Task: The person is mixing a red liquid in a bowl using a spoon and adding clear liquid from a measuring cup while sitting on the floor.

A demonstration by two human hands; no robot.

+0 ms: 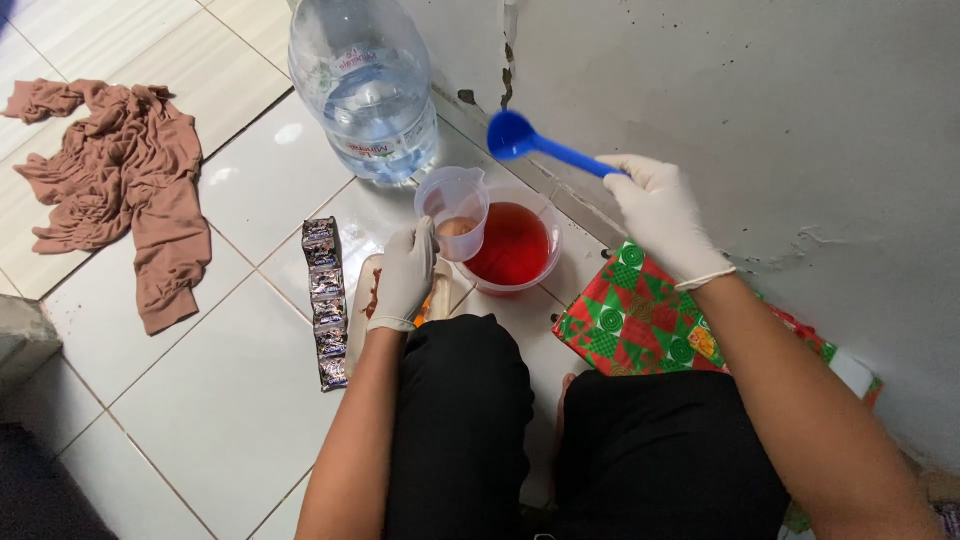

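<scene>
Two gloved hands: our left hand grips a clear measuring cup by its handle over the red-liquid bowl; light, stiff, slippery plastic. Our right hand pinches a blue scoop by its handle tip, above.

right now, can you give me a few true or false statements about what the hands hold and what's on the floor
1. The right hand holds a blue spoon. True.
2. The left hand holds a clear jug over the tub. True.
3. The liquid in the tub is green. False: it is red.
4. The big water bottle lies on its side. False: it stands upright by the wall.
5. A brown cloth lies crumpled on the tiles. True.
6. Both hands are bare. False: both wear white gloves.
</scene>
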